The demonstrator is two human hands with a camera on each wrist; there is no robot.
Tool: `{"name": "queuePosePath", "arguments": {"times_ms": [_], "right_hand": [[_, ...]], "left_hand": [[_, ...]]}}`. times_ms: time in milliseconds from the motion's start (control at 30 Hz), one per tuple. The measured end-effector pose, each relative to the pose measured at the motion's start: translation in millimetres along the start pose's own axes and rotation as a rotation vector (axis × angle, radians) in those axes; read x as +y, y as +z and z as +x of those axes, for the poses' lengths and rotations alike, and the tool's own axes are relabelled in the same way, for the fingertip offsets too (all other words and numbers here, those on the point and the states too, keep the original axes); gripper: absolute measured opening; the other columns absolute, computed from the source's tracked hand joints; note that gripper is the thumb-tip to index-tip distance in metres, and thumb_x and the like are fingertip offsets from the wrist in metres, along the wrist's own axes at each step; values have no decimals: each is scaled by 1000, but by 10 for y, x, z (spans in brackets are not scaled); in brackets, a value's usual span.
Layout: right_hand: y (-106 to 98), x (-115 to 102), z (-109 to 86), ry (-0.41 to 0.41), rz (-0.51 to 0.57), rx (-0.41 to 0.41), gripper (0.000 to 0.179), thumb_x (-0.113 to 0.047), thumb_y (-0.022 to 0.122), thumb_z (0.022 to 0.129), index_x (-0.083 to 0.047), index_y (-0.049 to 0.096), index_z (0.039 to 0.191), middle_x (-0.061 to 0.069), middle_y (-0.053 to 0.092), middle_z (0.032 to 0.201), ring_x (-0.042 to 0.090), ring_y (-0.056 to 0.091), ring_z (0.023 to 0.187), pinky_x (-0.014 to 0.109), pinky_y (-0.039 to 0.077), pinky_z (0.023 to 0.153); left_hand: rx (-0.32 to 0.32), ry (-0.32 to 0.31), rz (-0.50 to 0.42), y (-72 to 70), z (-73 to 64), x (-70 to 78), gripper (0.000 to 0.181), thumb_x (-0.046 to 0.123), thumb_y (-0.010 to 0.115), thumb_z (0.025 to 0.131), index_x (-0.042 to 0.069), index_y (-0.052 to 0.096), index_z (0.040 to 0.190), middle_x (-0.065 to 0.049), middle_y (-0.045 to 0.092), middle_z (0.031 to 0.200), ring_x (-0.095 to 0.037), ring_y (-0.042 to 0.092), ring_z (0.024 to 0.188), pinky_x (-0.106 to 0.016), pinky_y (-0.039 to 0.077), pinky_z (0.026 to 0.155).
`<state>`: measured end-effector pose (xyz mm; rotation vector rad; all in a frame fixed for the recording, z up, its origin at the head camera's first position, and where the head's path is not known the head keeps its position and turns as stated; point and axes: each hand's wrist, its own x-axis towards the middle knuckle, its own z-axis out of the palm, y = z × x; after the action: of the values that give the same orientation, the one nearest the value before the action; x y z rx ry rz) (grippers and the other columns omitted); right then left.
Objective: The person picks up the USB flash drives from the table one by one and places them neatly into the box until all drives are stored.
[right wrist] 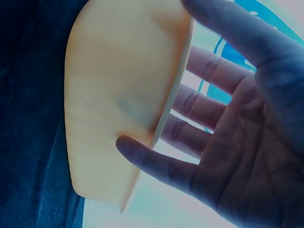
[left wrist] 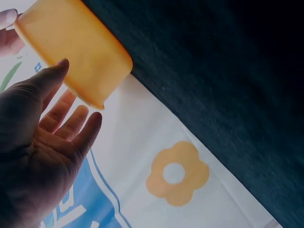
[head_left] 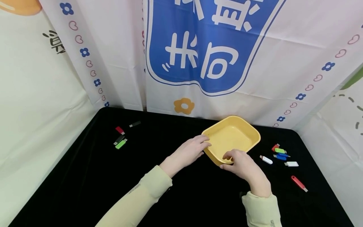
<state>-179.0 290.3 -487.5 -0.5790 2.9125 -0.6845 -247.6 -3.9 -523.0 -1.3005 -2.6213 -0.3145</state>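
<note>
A yellow rectangular plastic basin [head_left: 233, 134] with rounded corners sits at the back right of a black-covered table; its visible inside holds nothing. My left hand [head_left: 190, 151] holds its left rim, fingers reaching over the edge. In the left wrist view the left thumb [left wrist: 57, 71] lies against the outer wall. At the near right corner my right hand [head_left: 242, 164] grips the rim, fingers inside and thumb outside. The right wrist view shows the little finger [right wrist: 156, 164] along the outer wall, and the other fingers partly hidden behind the rim.
Several USB sticks lie right of the basin, among them a white one [head_left: 266, 160], a green one [head_left: 280, 151] and a long red one [head_left: 299, 183]. At the far left lie a green [head_left: 121, 144], a red [head_left: 120, 130] and dark USB sticks. A printed white curtain [head_left: 124, 85] hangs behind.
</note>
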Motion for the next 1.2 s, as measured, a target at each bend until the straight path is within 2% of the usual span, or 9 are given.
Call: {"name": "queuePosePath", "arguments": {"times_ms": [67,200,400,533,800,967,1167,1200], "right_hand": [[167,237,68,-15,-24,16,33,-46,99,95,-22,90,114,-5,84,106,10,76,95,43,67,86],[241,313,102,-55,-54,16,26,-41,97,98,-22,91,115,-8,84,104,7,75,93,41,67,85],[235,135,94,-67,-41,10,10,-26,96,99,-28,91,107,-14,84,99,4,75,90,38,66,84],[248,37,90,-81,-24,1,14,-18,95,98,-31,88,99,-17,81,94,3,72,87,38,64,82],[348,-12,84,-120,-44,-9,22,-16,93,99,-34,85,89,-24,73,84,-2,62,77,29,56,77],[408,-37,105,-149,-46,-18,32,-12,91,96,-38,79,82,-25,67,77,-2,56,70,26,51,71],[334,-156,119,-178,-24,-5,34,-7,89,95,-36,79,80,-24,66,75,-1,54,69,24,47,68],[258,-269,85,-199,-25,0,31,-4,88,95,-31,81,82,-20,68,76,2,55,70,26,48,69]], "left_hand": [[-12,7,9,30,39,4,50,18,88,108,21,73,155,-2,67,169,-26,58,167,-38,50,137],[28,40,31,74,65,29,35,15,85,110,21,79,144,2,76,154,-25,64,161,-36,53,134],[22,8,0,38,68,85,19,13,77,116,22,82,132,6,81,138,-16,75,140,-34,57,126],[21,-4,1,32,56,90,17,12,78,114,23,83,127,7,82,130,-13,77,126,-33,60,120],[26,-37,19,15,-49,75,17,13,84,110,27,89,119,10,87,122,-11,80,120,-34,60,120],[5,-42,6,-24,-142,58,19,13,91,103,29,90,113,12,86,113,-8,80,109,-31,64,108],[-5,-40,53,-89,-234,62,24,13,94,99,34,91,109,15,84,105,-5,79,100,-30,66,97],[-8,-41,60,-98,-249,70,24,13,94,99,35,91,109,15,84,105,-5,79,100,-30,66,97]]}}
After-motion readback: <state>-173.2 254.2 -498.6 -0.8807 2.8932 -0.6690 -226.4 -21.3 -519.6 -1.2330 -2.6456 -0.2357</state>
